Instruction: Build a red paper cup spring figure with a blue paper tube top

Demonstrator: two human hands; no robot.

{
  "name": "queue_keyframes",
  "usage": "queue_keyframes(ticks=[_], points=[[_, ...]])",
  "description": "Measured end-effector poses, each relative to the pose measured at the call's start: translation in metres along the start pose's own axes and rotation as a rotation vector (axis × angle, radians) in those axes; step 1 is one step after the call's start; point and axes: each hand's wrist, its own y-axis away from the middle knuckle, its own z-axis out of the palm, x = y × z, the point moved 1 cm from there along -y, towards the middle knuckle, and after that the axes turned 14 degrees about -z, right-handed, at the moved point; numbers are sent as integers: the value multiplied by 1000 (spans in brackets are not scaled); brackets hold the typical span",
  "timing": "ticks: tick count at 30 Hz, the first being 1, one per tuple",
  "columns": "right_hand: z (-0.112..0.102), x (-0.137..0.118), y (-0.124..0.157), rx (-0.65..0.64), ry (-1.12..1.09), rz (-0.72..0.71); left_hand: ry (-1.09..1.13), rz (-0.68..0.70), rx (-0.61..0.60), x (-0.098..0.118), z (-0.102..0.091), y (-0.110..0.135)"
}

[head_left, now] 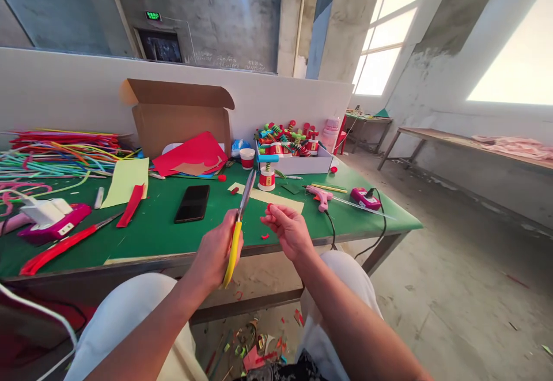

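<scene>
My left hand is wrapped round yellow-handled scissors, their blades pointing up and away over the table edge. Between thumb and fingertips, my right hand pinches a small red piece, too small to make out exactly. Just beyond the blades stands a red and white paper cup figure with a green coiled stem and a blue tube across its top. A pale yellow paper strip lies flat behind my hands. One red scrap rests on the green tabletop between them.
A white box of similar cup figures stands at the back. A pink glue gun and a purple power socket with cords lie right. Leftward are a black phone, red-handled scissors, red paper and pipe cleaners.
</scene>
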Motion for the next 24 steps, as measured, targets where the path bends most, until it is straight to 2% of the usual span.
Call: queue_keyframes(ticks=[5, 9, 13, 19, 24], points=[[-2, -3, -1, 34, -65, -4, -209, 87, -115, -2, 7, 9], [-2, -2, -2, 52, -118, 7, -406, 58, -219, 3, 7, 14], [-5, 3, -4, 83, -174, 33, -539, 41, -219, 11, 8, 16], [-8, 9, -5, 97, -191, 57, -565, 14, -225, 21, 12, 16], [-8, 7, -4, 60, -183, 41, -514, 10, -217, 24, 13, 15]])
